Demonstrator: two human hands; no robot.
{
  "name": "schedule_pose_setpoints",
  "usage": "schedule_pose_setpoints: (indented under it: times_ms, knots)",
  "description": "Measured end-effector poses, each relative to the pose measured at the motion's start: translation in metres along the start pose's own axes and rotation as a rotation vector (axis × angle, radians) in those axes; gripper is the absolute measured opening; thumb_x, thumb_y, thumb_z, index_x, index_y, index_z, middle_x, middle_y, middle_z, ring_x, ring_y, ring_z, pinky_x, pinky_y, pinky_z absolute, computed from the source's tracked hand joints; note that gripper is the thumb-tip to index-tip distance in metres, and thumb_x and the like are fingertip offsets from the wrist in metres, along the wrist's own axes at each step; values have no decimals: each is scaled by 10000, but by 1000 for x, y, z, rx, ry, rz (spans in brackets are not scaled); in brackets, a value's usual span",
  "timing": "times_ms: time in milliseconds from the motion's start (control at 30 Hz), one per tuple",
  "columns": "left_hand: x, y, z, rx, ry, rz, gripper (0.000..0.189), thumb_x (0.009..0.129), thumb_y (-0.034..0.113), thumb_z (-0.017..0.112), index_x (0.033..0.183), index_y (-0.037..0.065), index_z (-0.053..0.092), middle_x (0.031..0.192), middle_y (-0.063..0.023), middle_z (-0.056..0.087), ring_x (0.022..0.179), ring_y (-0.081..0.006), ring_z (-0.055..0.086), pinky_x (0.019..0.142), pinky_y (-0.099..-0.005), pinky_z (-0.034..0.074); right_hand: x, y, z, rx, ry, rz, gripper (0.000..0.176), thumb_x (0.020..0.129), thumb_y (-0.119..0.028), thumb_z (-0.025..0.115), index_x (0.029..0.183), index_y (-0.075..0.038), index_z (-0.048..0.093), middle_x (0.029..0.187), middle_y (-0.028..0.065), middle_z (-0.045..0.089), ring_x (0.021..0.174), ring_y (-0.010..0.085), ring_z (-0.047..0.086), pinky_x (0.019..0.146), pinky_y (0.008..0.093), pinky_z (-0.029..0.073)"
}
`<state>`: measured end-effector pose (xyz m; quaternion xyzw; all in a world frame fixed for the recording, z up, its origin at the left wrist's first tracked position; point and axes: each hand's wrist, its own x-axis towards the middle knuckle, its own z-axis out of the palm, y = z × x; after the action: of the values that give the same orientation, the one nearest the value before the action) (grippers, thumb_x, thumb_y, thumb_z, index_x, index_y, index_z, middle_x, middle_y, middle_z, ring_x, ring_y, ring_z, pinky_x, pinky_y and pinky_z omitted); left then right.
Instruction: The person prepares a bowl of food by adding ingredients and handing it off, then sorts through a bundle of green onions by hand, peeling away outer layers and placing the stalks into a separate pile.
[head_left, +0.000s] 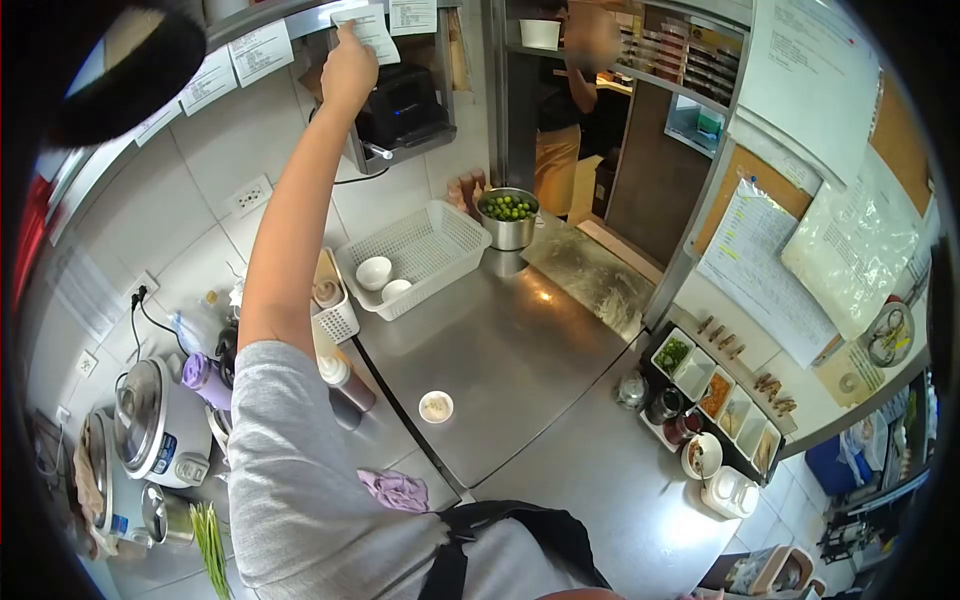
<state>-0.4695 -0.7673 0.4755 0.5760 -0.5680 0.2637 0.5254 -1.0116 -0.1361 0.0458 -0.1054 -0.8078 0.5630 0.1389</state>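
My left hand (350,68) is raised at the top of the view, its fingers closed on a printed paper slip (372,36) at the metal rail. Other slips (260,50) hang along that rail to the left. Just below and right of the hand is a black printer (402,105) on a wall shelf. My right hand does not show. Lower down on the steel counter (490,350) stands a small white cup (436,407) with pale contents.
A white basket (430,245) holds two bowls, beside a steel pot (508,225) of green fruit. A condiment tray (715,395) lies at the right, rice cookers (150,415) at the left. Another person (558,130) stands beyond the opening.
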Motion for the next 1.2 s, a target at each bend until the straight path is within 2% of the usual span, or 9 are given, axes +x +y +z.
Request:
schedule_pose_setpoints:
  times_ms: [100, 167, 233, 267, 367, 467, 733, 1167, 1200]
  knots:
    - [20, -3, -3, 47, -58, 33, 501, 875, 235, 529, 1335, 88, 396, 1012, -253, 639, 965, -414, 615, 833, -492, 482, -41, -47, 39, 50, -330, 200, 452, 856, -400, 635, 1093, -16, 628, 970, 148, 633, 776, 243, 608, 604, 349, 528]
    - [33, -7, -9, -52, -126, 23, 508, 873, 264, 545, 1330, 92, 405, 1025, -257, 636, 971, -407, 615, 839, -478, 484, -55, -43, 73, -158, -496, 27, 441, 910, -396, 585, 963, 37, 643, 837, 96, 694, 712, 171, 634, 618, 300, 498]
    - [47, -7, -12, -263, -215, -3, 538, 871, 298, 565, 1345, 113, 388, 979, -263, 648, 916, -409, 632, 833, -464, 489, -40, 39, 139, -125, -387, -246, 472, 859, -437, 651, 891, 34, 651, 710, 102, 667, 623, 180, 581, 555, 323, 448]
    - [50, -12, -10, -127, -150, 75, 666, 798, 261, 642, 1352, -2, 383, 1232, -279, 516, 1154, -399, 499, 979, -463, 407, -47, 37, 146, -187, -445, -322, 436, 844, -411, 668, 870, 24, 652, 765, 115, 662, 700, 205, 591, 629, 331, 456]
    - [28, 4, -25, 202, -22, 92, 573, 861, 392, 592, 1332, 113, 423, 1071, -237, 622, 974, -370, 615, 844, -451, 484, -65, 33, 155, -206, -501, -494, 350, 862, -329, 656, 907, 17, 644, 851, 147, 654, 792, 248, 595, 736, 350, 464]
    - [-3, -5, -60, 373, 258, 263, 538, 848, 379, 597, 1303, 114, 488, 1296, -195, 502, 1201, -339, 474, 960, -461, 404, -72, 45, 158, -41, -387, -622, 297, 857, -255, 670, 958, 18, 614, 862, 134, 637, 816, 252, 591, 763, 357, 461]
    - [-9, -85, -74, 575, 391, 388, 736, 885, 376, 538, 1478, 92, 207, 1553, -54, 166, 1420, -274, 183, 1116, -560, 135, -68, 35, 163, -303, -456, -605, 405, 891, -392, 599, 899, 13, 572, 825, 160, 613, 781, 302, 576, 740, 390, 453]
    - [4, -55, -33, 560, 344, 446, 792, 842, 391, 554, 1481, 84, 202, 1545, -49, 194, 1421, -252, 189, 1098, -610, 106, -65, 39, 166, -337, -444, -613, 408, 897, -409, 582, 885, -1, 590, 812, 153, 616, 780, 299, 577, 728, 396, 456]
    - [-19, -7, -64, 760, 347, 399, 825, 777, 314, 675, 1422, -2, 270, 1393, -234, 392, 1310, -366, 355, 1090, -494, 261, -66, 38, 166, -340, -432, -627, 401, 895, -402, 585, 884, -1, 589, 812, 155, 618, 781, 302, 577, 728, 397, 455]
